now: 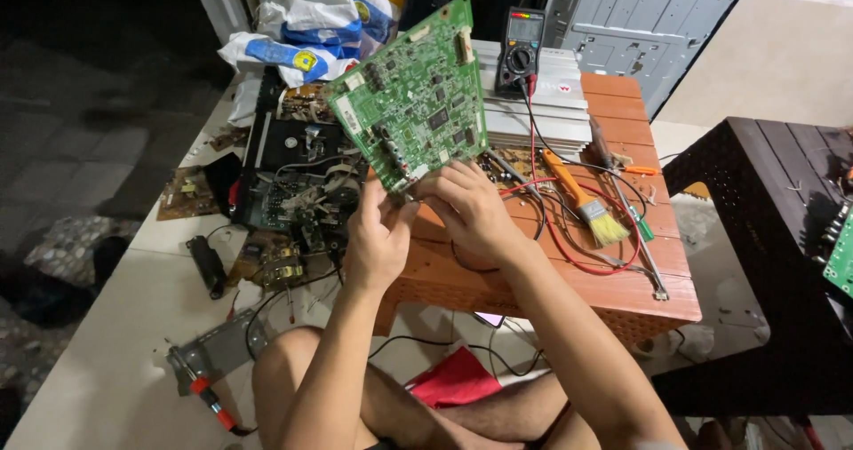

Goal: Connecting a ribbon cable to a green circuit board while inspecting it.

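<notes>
Board: green rectangular printed circuit board studded with small dark chips and white connectors; I see it raised and tilted above the near left part of the low table, its component side facing the camera.
Left hand: my left hand pinches the board's lower edge, thumb and fingers pressed together on it from the left.
Right hand: my right hand grips the same lower edge just beside the left, fingers curled over the bottom corner and closed on the board.
Table: orange-brown slatted plastic table sits under and behind both hands.
On the table: black handheld multimeter with a rotary dial leans against a silver ribbed metal heat sink block at the far side; its red test lead wire loops across the slats.
Brush: orange-handled paintbrush with pale yellow bristles lies to the right of my right hand, near but apart from it.
Left of table: black opened electronics chassis full of wires and parts rests on the pale floor, beside the board's left edge.
Floor, near left: red-and-black handled screwdriver lies well apart from both hands.
Far right: dark brown plastic stool stands beside the table.
</notes>
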